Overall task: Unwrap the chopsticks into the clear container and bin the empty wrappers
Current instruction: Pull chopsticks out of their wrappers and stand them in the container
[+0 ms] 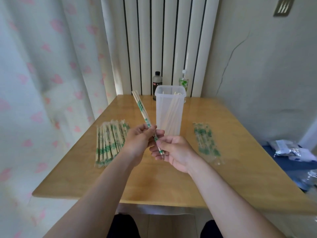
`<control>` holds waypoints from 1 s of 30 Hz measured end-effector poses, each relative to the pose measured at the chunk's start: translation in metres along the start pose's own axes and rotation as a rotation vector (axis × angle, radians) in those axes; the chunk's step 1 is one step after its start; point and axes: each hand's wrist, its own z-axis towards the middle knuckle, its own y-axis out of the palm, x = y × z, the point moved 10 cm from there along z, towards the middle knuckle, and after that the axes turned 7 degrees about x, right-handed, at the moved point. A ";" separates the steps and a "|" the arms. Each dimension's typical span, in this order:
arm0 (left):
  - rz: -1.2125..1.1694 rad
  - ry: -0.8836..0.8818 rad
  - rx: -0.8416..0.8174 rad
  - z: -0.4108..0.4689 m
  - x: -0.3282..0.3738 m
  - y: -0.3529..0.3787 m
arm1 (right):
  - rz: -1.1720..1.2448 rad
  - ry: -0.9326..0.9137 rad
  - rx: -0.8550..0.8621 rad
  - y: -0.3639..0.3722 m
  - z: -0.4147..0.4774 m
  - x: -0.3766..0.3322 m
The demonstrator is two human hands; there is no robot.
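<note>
I hold one wrapped pair of chopsticks (142, 109) slanting up to the left over the middle of the wooden table (154, 182). My left hand (139, 140) grips it near the middle, and bare wooden tips stick out of its top end. My right hand (173, 152) pinches the lower end of the green-printed wrapper. Just behind my hands stands the tall clear container (169, 110) with several bare chopsticks leaning inside. A pile of wrapped chopsticks (109, 143) lies on the left. Flat empty wrappers (206, 143) lie on the right.
A dark bottle (157, 85) and a green-labelled pouch (184, 82) stand at the table's back edge in front of a white radiator. A curtain hangs at the left. Plastic packets (291, 150) lie on a blue surface to the right of the table.
</note>
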 end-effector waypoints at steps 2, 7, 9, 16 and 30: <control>0.001 0.000 0.016 0.004 0.006 -0.005 | 0.026 0.021 -0.044 0.005 -0.001 0.001; 0.053 0.057 0.046 0.010 0.025 -0.014 | -0.076 0.072 -0.116 0.009 -0.007 0.001; 0.052 0.032 0.033 0.010 0.021 -0.012 | -0.073 0.054 -0.092 0.011 -0.006 -0.003; 0.021 -0.050 -0.020 0.004 0.002 -0.003 | 0.039 -0.015 0.036 0.013 0.004 -0.009; 0.006 0.007 0.098 0.018 0.035 -0.028 | 0.027 -0.021 0.002 0.018 -0.002 -0.006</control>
